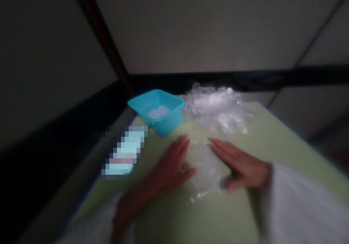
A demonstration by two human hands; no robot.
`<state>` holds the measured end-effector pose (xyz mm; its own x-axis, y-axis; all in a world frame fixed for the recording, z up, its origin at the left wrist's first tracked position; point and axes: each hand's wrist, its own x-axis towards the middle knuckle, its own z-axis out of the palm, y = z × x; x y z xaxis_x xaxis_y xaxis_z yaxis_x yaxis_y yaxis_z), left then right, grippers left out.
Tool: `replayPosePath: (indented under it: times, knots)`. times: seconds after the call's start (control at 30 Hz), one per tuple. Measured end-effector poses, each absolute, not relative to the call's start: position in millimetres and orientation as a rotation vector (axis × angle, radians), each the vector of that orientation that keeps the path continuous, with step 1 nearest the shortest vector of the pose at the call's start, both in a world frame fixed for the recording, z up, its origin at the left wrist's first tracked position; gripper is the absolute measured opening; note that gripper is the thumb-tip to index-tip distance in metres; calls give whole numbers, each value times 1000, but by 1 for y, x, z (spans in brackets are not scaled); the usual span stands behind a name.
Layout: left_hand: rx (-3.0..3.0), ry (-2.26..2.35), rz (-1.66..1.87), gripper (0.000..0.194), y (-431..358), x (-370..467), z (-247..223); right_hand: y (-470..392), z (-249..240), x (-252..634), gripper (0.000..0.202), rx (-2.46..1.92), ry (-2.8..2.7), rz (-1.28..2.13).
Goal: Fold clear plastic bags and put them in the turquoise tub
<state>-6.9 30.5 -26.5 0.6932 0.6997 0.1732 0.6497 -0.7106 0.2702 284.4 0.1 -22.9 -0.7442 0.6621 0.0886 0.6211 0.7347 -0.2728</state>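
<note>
A clear plastic bag (pixel 205 167) lies flat on the light green table, its lower edge catching the light. On its left edge rests my left hand (pixel 174 164), fingers stretched out and thumb apart. My right hand (pixel 241 164) is at the bag's right edge, also with straight fingers and the thumb spread. Neither hand is wrapped around anything. Whether the bag has something inside is too blurred to tell.
Beyond my left hand stands a turquoise plastic basket (pixel 170 122) with something whitish inside. A heap of crumpled clear plastic bags (pixel 218 108) sits beside it at the back. A pixelated pale item (pixel 127 151) lies near the table's left edge. Dark-trimmed panels (pixel 204 29) rise behind the table.
</note>
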Motion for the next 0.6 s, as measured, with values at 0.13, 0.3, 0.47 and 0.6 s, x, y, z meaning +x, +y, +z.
replayPosePath:
  times: [0.13, 0.3, 0.47, 0.6]
  knots:
    - [2727, 758, 411, 67, 22, -6, -13, -7, -18, 272, 93, -940, -2731, 286]
    - [2758, 495, 250, 73, 16, -6, -7, -14, -26, 263, 94, -888, -2745, 191]
    - [2754, 539, 217, 74, 17, -10, -14, -17, -30, 265, 98, -943, -2798, 180]
    - [2701, 550, 148, 76, 19, -18, -22, -17, -35, 267, 96, -943, -2790, 183]
